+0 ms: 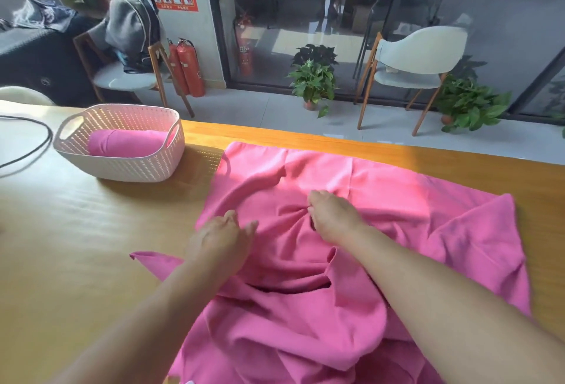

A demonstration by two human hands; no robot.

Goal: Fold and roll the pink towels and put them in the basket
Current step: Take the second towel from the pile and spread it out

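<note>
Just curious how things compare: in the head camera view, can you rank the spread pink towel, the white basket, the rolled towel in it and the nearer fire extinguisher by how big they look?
Largest to smallest as they look:
1. Spread pink towel
2. White basket
3. Rolled towel
4. Nearer fire extinguisher, though it stands farther off, so its true size is unsure.

A rumpled pink towel [351,261] is spread on the counter [76,230]; it is pinched by the right hand [331,215] and touched by the left hand [220,237].
</note>
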